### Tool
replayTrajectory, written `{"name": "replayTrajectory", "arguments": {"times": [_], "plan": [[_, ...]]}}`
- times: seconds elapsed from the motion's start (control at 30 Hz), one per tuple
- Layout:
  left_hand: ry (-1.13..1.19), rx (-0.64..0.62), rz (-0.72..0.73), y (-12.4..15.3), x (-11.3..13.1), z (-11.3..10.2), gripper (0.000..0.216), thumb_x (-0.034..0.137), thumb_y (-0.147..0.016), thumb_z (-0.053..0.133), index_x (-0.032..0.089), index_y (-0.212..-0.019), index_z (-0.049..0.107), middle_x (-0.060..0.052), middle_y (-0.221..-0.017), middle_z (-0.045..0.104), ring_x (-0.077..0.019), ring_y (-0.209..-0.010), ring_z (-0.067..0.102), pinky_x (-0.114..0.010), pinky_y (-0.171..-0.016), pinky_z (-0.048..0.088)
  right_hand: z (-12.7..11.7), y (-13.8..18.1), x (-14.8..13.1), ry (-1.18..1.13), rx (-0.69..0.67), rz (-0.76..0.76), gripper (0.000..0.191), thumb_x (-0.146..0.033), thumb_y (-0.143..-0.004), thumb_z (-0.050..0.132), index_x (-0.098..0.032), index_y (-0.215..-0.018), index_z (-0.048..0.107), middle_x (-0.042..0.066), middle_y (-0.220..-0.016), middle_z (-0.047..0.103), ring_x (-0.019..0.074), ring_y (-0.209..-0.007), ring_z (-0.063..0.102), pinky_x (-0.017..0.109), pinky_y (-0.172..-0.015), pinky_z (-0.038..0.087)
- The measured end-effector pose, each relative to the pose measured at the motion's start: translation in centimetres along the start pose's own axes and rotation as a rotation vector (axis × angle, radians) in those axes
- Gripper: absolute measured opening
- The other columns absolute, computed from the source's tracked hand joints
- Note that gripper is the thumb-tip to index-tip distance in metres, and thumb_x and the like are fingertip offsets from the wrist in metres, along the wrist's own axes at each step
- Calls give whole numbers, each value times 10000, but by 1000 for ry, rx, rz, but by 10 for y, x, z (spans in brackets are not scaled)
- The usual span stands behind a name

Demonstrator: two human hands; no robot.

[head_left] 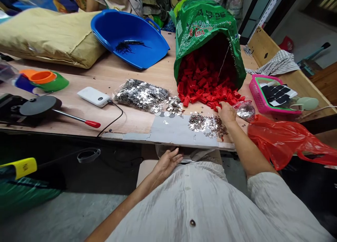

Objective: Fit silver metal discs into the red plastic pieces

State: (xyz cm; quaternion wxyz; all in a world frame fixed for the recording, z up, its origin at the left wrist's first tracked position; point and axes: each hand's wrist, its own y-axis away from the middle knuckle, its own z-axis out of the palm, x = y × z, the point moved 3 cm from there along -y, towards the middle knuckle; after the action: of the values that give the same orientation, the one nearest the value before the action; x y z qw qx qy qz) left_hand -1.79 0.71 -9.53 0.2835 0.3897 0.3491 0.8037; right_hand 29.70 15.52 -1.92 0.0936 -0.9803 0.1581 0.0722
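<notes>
My right hand [226, 112] reaches to the front edge of a heap of small red plastic pieces [200, 84], its fingers closed at a red piece. The heap spills from the mouth of a green woven sack [205, 27] lying on its side. Just left of that hand, small metal parts [201, 124], silvery and brownish, are spread on a grey sheet [168, 129]. My left hand [168, 161] hangs below the table's front edge, over my lap, with fingers stretched out and nothing in them.
A clear bag of silvery parts [142, 94], a white power bank [94, 96] and a hand press [39, 106] with a red-tipped lever lie to the left. Behind are a blue scoop basin [155, 48] and a tan sack [52, 34]. A pink basket [256, 92] and red plastic bag [284, 136] are right.
</notes>
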Motion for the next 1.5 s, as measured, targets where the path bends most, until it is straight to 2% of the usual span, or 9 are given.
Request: {"name": "replayTrajectory", "arguments": {"times": [0.23, 0.37, 0.5, 0.6, 0.7, 0.9, 1.07, 1.17, 1.5], "plan": [[-229, -383, -40, 31, 10, 22, 358, 239, -767, 766, 113, -1084, 659, -176, -1128, 688, -233, -934, 709, -344, -881, 552, -16, 16, -14, -326, 29, -26, 254, -363, -913, 563, -178, -1062, 656, 119, -1036, 689, 243, -920, 626, 377, -789, 476], [-187, -512, 135, 35, 24, 44, 487, 308, -795, 743, 198, -1246, 594, -133, -1175, 678, -247, -1058, 667, -384, -934, 527, -23, 75, -51, -924, -347, -233, 222, -365, -864, 616, -186, -989, 655, 48, -971, 708, 176, -867, 644, 319, -787, 508], [-147, -541, 196, 31, 22, 59, 533, 327, -798, 738, 277, -1293, 545, -62, -1193, 665, -206, -1054, 660, -392, -950, 530, -18, 144, -80, -1075, -631, -316, 182, -350, -876, 598, -187, -931, 657, 15, -898, 707, 150, -812, 648, 274, -752, 506], [-194, -516, 173, 28, 14, 61, 373, 348, -779, 753, 201, -1092, 612, -57, -1093, 689, -183, -932, 694, -348, -860, 567, -12, 162, -71, -955, -574, -299, 195, -354, -900, 566, -203, -961, 673, 16, -907, 718, 159, -814, 656, 273, -739, 504], [-224, -463, 173, 28, 10, 57, 307, 376, -776, 749, 174, -901, 556, -59, -980, 710, -196, -886, 712, -288, -723, 572, -11, 149, -43, -686, -335, -281, 180, -313, -913, 545, -218, -973, 686, 37, -950, 721, 180, -857, 652, 299, -776, 490], [-297, -385, 189, 32, 11, 58, 428, 416, -773, 736, 215, -1085, 523, -12, -786, 696, -150, -644, 696, -162, -417, 373, -8, 122, -26, -233, -208, -356, 136, -268, -895, 596, -239, -987, 691, 47, -1012, 692, 207, -935, 627, 296, -760, 453], [-155, -423, 99, 38, 15, 59, 447, 274, -790, 723, 200, -1200, 562, -99, -1132, 687, -206, -902, 721, -271, -731, 562, -7, 117, -37, -178, -243, -408, 110, -253, -898, 575, -245, -904, 685, 33, -959, 686, 194, -881, 620, 282, -711, 428], [-94, -459, 104, 40, 17, 59, 524, 147, -717, 760, 203, -1203, 573, -99, -1258, 636, -243, -1050, 684, -359, -935, 536, -9, 114, -36, -295, -191, -400, 102, -256, -896, 561, -232, -926, 655, 31, -951, 687, 185, -846, 617, 279, -716, 418], [-673, -236, 857, 38, 25, 53, 376, 314, -717, 803, 196, -1021, 617, -63, -1096, 723, -182, -923, 705, -320, -865, 564, -37, 148, -56, -859, -234, -370, 148, -350, -886, 619, -205, -857, 632, -15, -694, 621, 110, -566, 494, 237, -545, 378]]}}
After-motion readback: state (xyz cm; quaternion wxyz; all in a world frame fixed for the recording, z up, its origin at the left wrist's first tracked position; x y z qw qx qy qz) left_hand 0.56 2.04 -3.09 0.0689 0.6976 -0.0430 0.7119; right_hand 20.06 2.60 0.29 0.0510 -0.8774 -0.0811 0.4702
